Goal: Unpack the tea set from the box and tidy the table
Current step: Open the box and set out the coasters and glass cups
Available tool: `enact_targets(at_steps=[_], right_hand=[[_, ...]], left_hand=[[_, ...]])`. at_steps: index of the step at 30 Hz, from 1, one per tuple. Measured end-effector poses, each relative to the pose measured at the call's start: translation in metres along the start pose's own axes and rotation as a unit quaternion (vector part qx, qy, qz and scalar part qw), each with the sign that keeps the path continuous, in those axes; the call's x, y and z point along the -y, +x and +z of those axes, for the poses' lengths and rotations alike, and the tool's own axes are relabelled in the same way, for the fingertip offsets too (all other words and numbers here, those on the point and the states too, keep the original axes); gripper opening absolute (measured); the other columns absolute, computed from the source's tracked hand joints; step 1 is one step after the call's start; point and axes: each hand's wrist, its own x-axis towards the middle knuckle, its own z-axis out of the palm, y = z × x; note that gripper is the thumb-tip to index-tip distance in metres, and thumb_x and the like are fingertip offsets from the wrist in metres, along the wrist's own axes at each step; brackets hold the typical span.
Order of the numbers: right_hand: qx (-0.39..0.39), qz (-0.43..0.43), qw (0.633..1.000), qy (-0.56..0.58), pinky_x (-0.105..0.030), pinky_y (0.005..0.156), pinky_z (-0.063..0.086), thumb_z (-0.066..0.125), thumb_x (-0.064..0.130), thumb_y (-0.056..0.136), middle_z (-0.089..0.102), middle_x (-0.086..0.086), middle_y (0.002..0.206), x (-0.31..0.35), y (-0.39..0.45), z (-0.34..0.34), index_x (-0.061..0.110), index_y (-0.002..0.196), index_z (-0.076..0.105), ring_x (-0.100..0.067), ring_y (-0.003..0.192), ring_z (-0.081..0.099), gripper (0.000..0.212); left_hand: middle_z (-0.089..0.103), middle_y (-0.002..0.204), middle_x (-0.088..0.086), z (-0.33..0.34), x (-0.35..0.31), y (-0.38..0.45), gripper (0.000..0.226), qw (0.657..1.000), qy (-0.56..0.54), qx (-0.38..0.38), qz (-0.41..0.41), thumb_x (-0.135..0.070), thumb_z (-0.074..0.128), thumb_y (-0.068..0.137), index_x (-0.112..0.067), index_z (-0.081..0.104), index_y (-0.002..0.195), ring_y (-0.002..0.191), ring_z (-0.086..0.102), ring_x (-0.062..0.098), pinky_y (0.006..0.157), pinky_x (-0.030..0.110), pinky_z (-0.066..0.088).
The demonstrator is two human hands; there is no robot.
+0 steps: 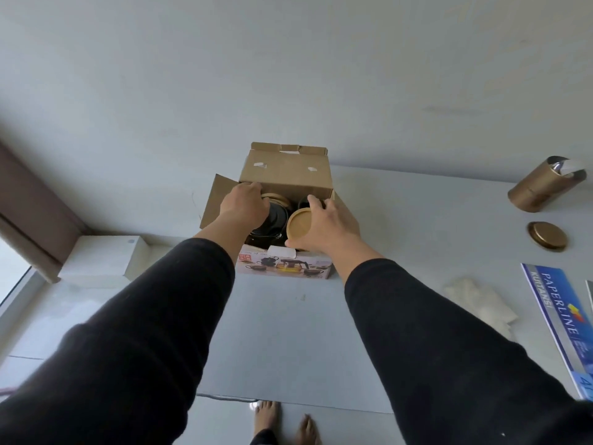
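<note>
The pale grey worktop (pixel 282 332) fills the middle of the view, its far edge against a plain wall. On it, toward the far side, stands the cardboard box (pixel 285 175), its lid flap up at the back and a side flap splayed out to the left; the near face carries a printed picture of a tea set. Two arms in black sleeves (pixel 134 342) reach forward into the open top.

The left hand (pixel 244 203) is down inside the box on the left, its grip curled over a dark glass teapot (pixel 272 220) with a wooden lid — how firmly it holds, I cannot tell. The right hand (pixel 330 223) is at the box's near right corner, its grip closed on a round wooden coaster (pixel 301 228), thumb on the near rim and fingers over the far rim, the disc tilted toward the camera just above the opening.

To the right on the worktop lie a blue PAPERLINE pack (pixel 558 319), a crumpled white wrapping (pixel 481 300), a gold canister (pixel 542 184) on its side — open mouth up and to the right — and its round gold lid (pixel 547 236), apart from it. A white box (pixel 106 260) sits off to the left by the window.
</note>
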Motion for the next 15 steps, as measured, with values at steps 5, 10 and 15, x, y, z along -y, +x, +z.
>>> enact_targets(at_steps=[5,10,15], right_hand=[[0.022,0.02,0.999,-0.041,-0.045,0.112,0.031,0.07,0.062,0.068,0.023,-0.012,0.151,0.0,0.018,0.007,0.026,0.151,0.013,-0.031,0.14,0.025,0.107],[-0.019,0.033,0.999,0.008,-0.04,0.109,0.031,0.053,0.049,0.085,0.03,-0.005,0.151,-0.005,0.023,-0.002,0.023,0.151,0.021,-0.026,0.139,0.03,0.078],[-0.033,0.043,0.998,0.02,-0.041,0.106,0.035,0.049,0.045,0.087,0.036,-0.006,0.146,-0.004,0.027,-0.002,0.017,0.145,0.032,-0.025,0.135,0.034,0.067]], left_hand=[[0.061,0.121,0.01,-0.001,-0.009,0.026,0.032,0.995,0.07,0.056,0.05,-0.014,0.043,0.097,-0.013,0.06,0.123,0.105,0.061,0.028,0.078,0.034,0.053],[0.063,0.106,0.008,-0.006,-0.025,0.048,0.028,0.963,0.224,0.096,0.114,-0.001,0.05,0.093,-0.005,0.065,0.116,0.099,0.065,0.028,0.074,0.031,0.055],[0.061,0.114,0.017,-0.002,-0.041,0.056,0.029,0.924,0.327,0.083,0.178,0.004,0.044,0.094,0.002,0.06,0.118,0.104,0.063,0.033,0.069,0.033,0.048]])
